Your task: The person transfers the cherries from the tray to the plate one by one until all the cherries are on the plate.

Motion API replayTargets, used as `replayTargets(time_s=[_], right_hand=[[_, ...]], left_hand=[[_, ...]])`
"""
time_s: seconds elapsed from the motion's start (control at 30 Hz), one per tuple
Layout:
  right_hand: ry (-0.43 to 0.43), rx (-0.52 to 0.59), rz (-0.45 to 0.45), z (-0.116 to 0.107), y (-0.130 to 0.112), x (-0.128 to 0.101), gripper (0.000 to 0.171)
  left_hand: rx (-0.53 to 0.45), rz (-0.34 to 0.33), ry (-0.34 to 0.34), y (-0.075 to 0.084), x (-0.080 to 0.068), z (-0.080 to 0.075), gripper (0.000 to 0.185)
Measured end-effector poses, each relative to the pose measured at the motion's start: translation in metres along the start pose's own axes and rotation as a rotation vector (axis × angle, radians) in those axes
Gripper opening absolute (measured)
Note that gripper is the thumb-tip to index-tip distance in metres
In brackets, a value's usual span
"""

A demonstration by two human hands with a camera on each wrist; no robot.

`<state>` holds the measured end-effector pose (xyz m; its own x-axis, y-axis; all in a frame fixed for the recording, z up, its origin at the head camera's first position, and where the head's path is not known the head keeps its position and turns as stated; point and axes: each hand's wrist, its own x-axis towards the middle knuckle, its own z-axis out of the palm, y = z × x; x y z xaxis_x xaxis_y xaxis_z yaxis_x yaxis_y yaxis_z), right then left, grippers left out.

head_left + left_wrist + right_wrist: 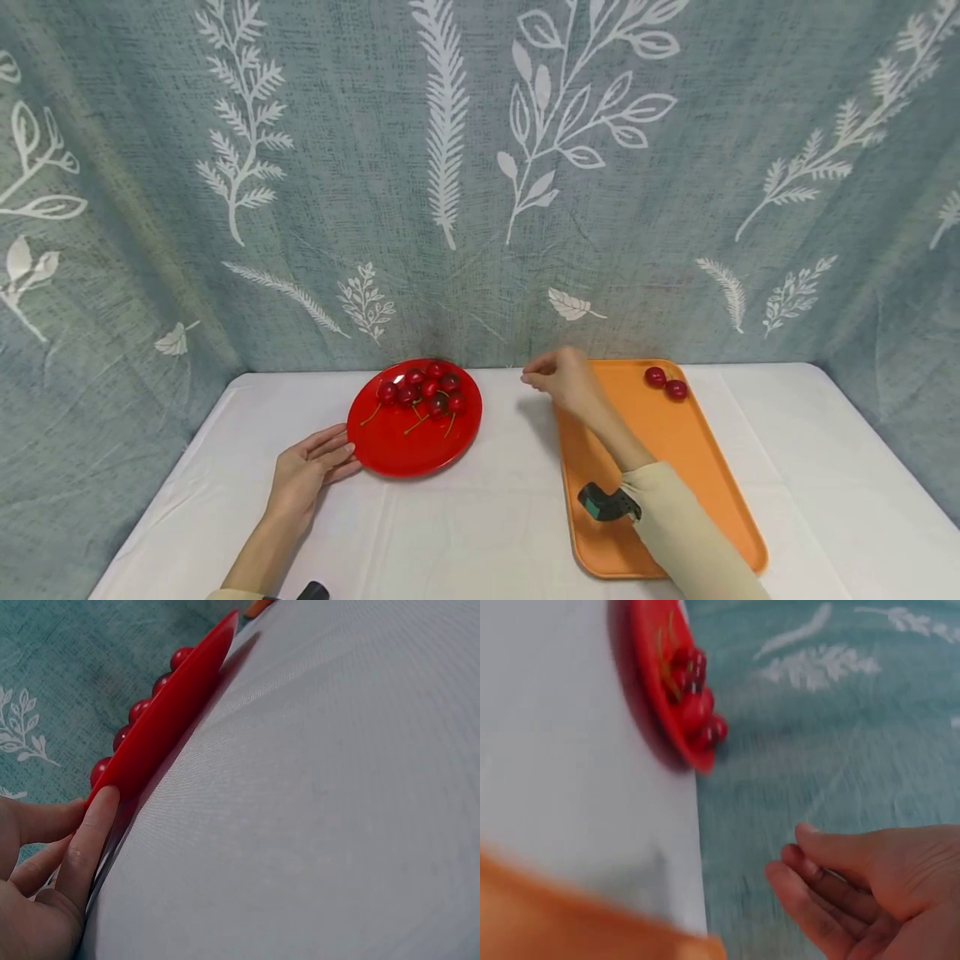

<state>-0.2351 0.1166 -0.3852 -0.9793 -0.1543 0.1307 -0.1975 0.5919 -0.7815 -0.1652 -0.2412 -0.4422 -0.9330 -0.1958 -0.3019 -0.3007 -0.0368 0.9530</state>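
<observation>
My left hand [306, 471] pinches the left rim of a red plate [408, 454] between thumb and fingers. Several dark red cherries [430, 389], some with green stems, lie on the far half of that plate. In the left wrist view, the rim of the plate [169, 727] sits between the fingertips. My right hand [566, 379] is in the air between the plate and an orange tray [626, 433], over the tray's far left corner. Its fingers are loosely bent, with nothing visible between them in the right wrist view. Two cherries [666, 383] lie at the tray's far right corner.
A white cloth [465, 533] covers the table under the plate and tray. A grey-green curtain [360, 208] with white leaf patterns hangs directly behind the table's far edge and along both sides. My right forearm crosses above the tray.
</observation>
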Motion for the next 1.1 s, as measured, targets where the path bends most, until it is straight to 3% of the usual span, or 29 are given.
replayTargets(time_s=[0.37,0.67,0.87,1.1], right_hand=[[0.079,-0.066,0.018,-0.065,0.056,-0.017,0.016],[0.172,-0.295,0.04,-0.132,0.102,-0.023,0.019],[0.077,-0.371,-0.001,-0.158,0.128,-0.025,0.018],[0.019,-0.443,-0.059,-0.159,0.141,-0.026,0.013]], left_hand=[[0.007,0.001,0.001,0.002,0.0,0.002,0.053],[-0.004,0.002,-0.006,0.001,-0.001,0.002,0.052],[-0.001,0.003,0.006,0.001,-0.002,0.002,0.051],[0.011,0.012,0.015,-0.001,-0.002,0.002,0.051]])
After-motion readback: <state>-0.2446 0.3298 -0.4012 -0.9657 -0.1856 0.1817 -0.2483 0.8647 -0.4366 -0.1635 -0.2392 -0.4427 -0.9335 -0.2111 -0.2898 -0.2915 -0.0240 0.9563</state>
